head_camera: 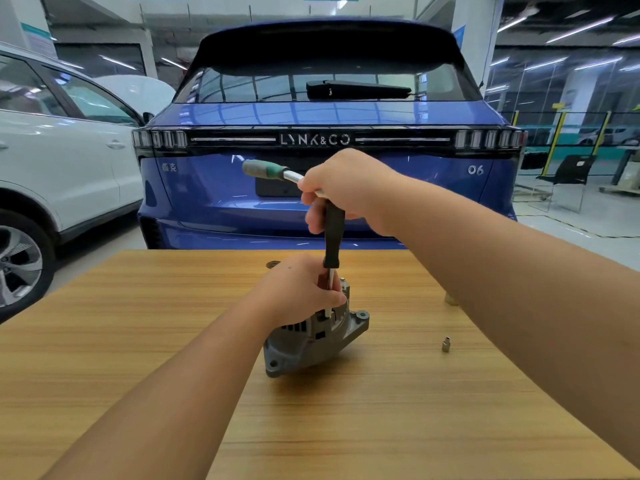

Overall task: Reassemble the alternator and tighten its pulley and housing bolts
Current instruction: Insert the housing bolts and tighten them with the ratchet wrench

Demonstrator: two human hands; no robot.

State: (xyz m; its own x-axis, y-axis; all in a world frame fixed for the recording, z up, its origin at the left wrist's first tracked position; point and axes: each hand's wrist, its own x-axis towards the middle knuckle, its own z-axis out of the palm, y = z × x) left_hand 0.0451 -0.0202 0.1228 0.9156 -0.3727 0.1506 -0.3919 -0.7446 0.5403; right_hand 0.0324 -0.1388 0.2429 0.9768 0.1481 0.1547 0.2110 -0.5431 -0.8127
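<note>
alternator (313, 336) tilted on tabletop (138, 341) | left hand (298, 289) grips its top, steadying driver shaft | right hand (341, 188) wrapped round ratchet (266, 169) and driver (333, 233) | likely heavy, rigid; hold by housing

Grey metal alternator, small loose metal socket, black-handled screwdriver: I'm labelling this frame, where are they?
Grey metal alternator (311, 344), head view, lower housing.
Small loose metal socket (445, 344), head view, its side.
Black-handled screwdriver (333, 233), head view, handle.

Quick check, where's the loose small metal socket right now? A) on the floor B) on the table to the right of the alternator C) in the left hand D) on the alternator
B: the small metal socket lies on the bare wooden table, apart from the alternator and to its right, touched by neither hand.
</note>
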